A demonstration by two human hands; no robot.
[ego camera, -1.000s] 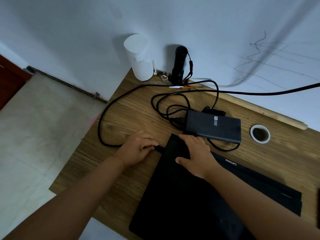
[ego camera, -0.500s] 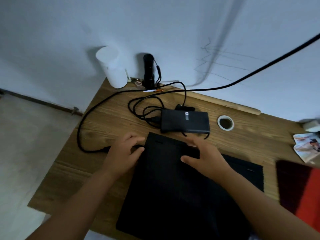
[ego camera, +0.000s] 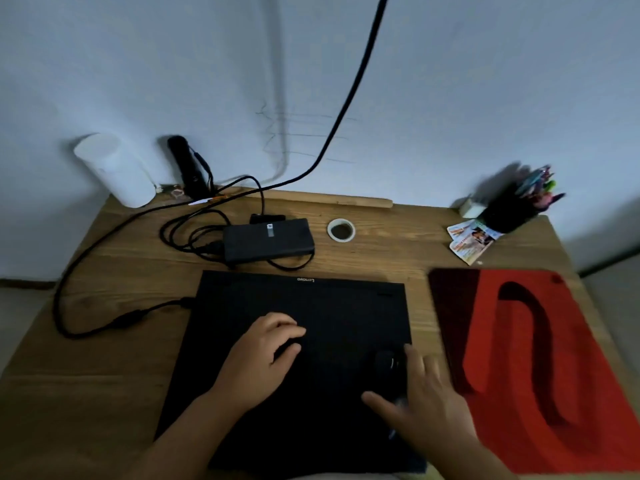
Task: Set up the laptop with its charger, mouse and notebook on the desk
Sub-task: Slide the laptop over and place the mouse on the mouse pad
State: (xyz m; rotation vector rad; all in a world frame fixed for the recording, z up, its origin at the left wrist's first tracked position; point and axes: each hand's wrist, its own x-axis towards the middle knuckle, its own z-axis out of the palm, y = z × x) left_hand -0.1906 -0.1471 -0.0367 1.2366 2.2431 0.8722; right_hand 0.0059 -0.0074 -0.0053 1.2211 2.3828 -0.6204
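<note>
A closed black laptop (ego camera: 322, 306) lies flat in the middle of the wooden desk (ego camera: 114, 362). The black charger brick (ego camera: 268, 239) sits just behind it, and its cable (ego camera: 104, 327) loops left and meets the laptop's left edge. My left hand (ego camera: 263, 355) rests on the lid with fingers loosely curled, holding nothing. My right hand (ego camera: 420, 400) hovers over the lid's right part, fingers spread. A small dark rounded object (ego camera: 385, 363), possibly the mouse, lies on the lid by my right fingertips. A red and black mat (ego camera: 540, 358) lies to the right. No notebook is visible.
Along the back wall stand a white cylinder (ego camera: 114, 171) and a black flashlight (ego camera: 187, 166). A tape roll (ego camera: 341, 230) lies behind the laptop. A pen holder (ego camera: 512, 206) and some cards (ego camera: 469, 239) sit at the back right. A thick cable (ego camera: 349, 84) hangs down the wall.
My left hand left the cable at the laptop's left edge and moved onto the lid. My right hand shifted to the lid's right side. The view swung right, revealing the mat and pen holder.
</note>
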